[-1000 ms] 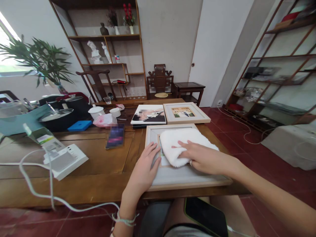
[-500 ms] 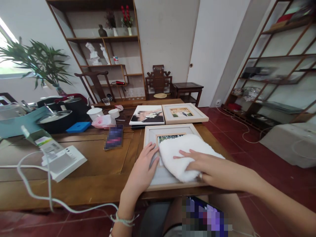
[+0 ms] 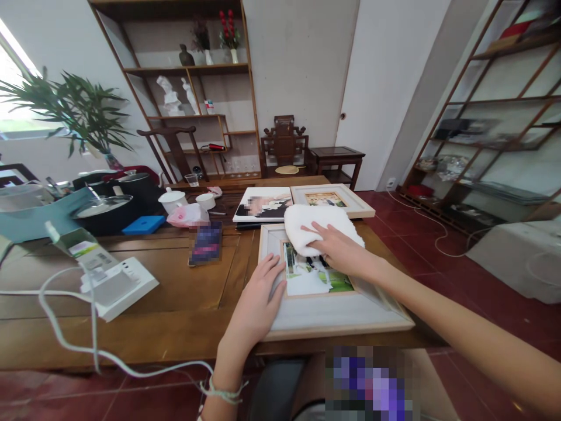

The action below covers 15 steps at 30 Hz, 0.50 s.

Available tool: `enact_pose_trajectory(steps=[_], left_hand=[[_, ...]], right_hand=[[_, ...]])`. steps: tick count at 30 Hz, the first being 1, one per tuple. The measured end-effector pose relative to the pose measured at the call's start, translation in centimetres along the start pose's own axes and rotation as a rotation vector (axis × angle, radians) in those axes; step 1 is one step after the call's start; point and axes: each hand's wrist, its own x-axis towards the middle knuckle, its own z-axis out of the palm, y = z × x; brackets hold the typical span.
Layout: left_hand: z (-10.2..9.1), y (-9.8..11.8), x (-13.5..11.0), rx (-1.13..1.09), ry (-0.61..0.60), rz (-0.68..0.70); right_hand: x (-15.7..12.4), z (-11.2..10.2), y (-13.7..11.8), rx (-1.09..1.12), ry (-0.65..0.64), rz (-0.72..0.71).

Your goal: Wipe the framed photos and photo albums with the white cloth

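Head view, single entry.

Picture frame (image 3: 333, 314): pale wood with a grey mat, lying flat at the near edge of the wooden table (image 3: 175, 292). It holds a colour photograph, whose far part is covered.

White cloth (image 3: 322, 225): a thick, fluffy pad on the far end of that frame, overlapping its far rail.

Right hand (image 3: 339, 250): palm down on the cloth, fingers stretched out and together, not curled round it. It looks pressed flat so that the whole pad meets the glass.

Left hand (image 3: 258, 298): spread open and grasping nothing, with its fingertips on the frame's left rail and mat. Judged a brace that keeps the frame from sliding.

Second frame (image 3: 359, 208): flat, just beyond the cloth, holding a small photograph.

Unframed print (image 3: 265, 206): beside the second frame on its left, and partly blurred.

Black pot (image 3: 103, 213): glass lid on, contents hidden.

White lidded cup (image 3: 172, 199) and small white cup (image 3: 204, 200): contents cannot be told.

Blue block (image 3: 142, 223) and pink bag (image 3: 186, 214): between the pot and the print.

White carton (image 3: 114, 283): flap raised, with a white cable (image 3: 65, 318) looping past it and over the table's near edge. What is inside is unclear.

Potted plant (image 3: 70, 105) and shelf unit (image 3: 193, 88) carrying figurines and vases: well beyond the table.
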Motion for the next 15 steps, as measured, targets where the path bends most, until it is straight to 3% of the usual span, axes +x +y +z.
enact_pose_trajectory(steps=[5,15], left_hand=[[0.1,0.0,0.0,-0.005,0.014,0.008],[-0.1,0.1,0.1,0.002,-0.006,-0.001]], right_hand=[[-1.3,-0.6,-2.2,0.038,-0.129,-0.052],[-8.6,-6.9,-9.0,0.232,-0.337,-0.124]])
